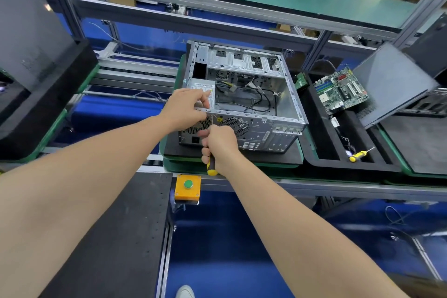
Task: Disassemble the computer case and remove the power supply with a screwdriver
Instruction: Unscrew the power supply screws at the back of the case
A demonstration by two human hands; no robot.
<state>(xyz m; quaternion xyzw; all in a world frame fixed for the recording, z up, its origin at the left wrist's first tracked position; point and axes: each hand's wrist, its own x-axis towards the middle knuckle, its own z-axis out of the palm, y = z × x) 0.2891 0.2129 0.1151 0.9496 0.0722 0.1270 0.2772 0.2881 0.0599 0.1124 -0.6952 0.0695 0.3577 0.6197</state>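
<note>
Factory conveyor line [154,161]; open computer case [256,133] on black pad [285,157]. Power supply [204,86] in near-left corner, left hand [186,106] gripping rim above. Right hand [220,145] clenched round screwdriver [211,167], shaft aimed forward at rear-panel screw [212,116], just ahead.

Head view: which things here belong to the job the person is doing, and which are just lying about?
In the job: computer case; power supply inside it; screwdriver gripped by the right hand; left hand holding the case rim.

Lying about: spare screwdriver in the black tray; circuit board; grey side panel; yellow button box.
</note>
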